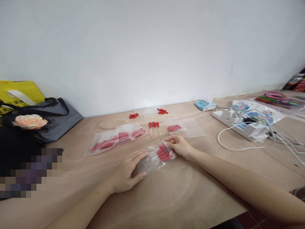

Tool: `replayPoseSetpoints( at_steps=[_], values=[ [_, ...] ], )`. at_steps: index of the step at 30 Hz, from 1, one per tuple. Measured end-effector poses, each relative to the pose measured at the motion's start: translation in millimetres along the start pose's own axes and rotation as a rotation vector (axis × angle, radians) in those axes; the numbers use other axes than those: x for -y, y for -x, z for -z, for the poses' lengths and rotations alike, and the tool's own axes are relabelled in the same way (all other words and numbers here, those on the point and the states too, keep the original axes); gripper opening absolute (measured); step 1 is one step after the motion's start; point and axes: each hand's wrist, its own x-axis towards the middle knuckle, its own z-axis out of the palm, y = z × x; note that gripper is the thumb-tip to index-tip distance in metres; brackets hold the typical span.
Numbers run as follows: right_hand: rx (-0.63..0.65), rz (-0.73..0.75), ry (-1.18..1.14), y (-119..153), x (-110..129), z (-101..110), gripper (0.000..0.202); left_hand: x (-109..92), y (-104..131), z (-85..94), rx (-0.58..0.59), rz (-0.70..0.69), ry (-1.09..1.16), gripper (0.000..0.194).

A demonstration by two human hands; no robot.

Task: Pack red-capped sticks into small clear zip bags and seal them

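A clear plastic zip bag of red-capped sticks [157, 156] lies near the middle of the brown wooden table [190, 197], its long axis slanting from near left to far right. The left hand [128, 171] presses flat and open on the bag's nearer end; the right hand [179, 145] pinches the farther, red-filled end. Three filled bags [116, 140] lie toward the table's back edge.
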Motion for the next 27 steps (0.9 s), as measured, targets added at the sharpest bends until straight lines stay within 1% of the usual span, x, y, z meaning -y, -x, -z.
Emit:
replayPoseSetpoints(
  at_steps=[3, 5, 7, 9, 10, 13, 14, 16, 21, 23, 25, 27],
  values=[
    [-0.052, 0.033, 0.088, -4.1, -3.0, -6.3, 0.017, -0.4, 0.2, 0.3, 0.004, 0.002, -0.001, 0.051],
    [-0.045, 0.057, 0.156, -5.2, -5.0, -8.1, 0.018, -0.4, 0.4, 0.1, 0.007, 0.002, 0.003, 0.051],
    [-0.002, 0.078, 0.207, -5.2, -6.3, -6.1, 0.020, -0.2, 0.5, -0.1, 0.007, 0.003, 0.008, 0.051],
    [0.027, 0.109, 0.240, -4.9, -6.4, 0.3, 0.022, 0.1, 0.5, -0.3, 0.001, -0.004, 0.013, 0.051],
    [0.011, 0.133, 0.261, -4.8, -5.9, 4.8, 0.023, 0.3, 0.4, -0.4, 0.000, -0.008, 0.016, 0.050],
    [-0.100, 0.215, 0.358, -5.6, -3.5, 19.1, 0.027, 1.2, 0.2, -0.6, 0.011, -0.017, 0.019, 0.050],
    [-0.116, 0.226, 0.384, -6.1, -2.6, 22.4, 0.029, 1.5, 0.1, -0.7, 0.018, -0.016, 0.019, 0.049],
    [-0.090, 0.219, 0.414, -7.3, -1.1, 24.8, 0.031, 2.1, 0.0, -1.0, 0.028, -0.017, 0.014, 0.047],
    [0.016, 0.167, 0.482, -11.7, -2.0, 12.5, 0.027, 1.5, -0.8, -1.0, 0.049, -0.033, -0.008, 0.042],
    [0.034, 0.159, 0.485, -12.8, -4.0, 7.3, 0.025, 0.5, -1.1, -0.4, 0.058, -0.034, -0.009, 0.042],
    [0.012, 0.159, 0.432, -12.7, -5.8, 4.0, 0.023, 0.1, -0.8, -0.4, 0.061, -0.033, -0.002, 0.042],
    [0.007, 0.171, 0.319, -11.3, -6.3, 2.7, 0.022, 1.1, 0.1, -1.3, 0.051, -0.032, 0.016, 0.043]
  ],
)
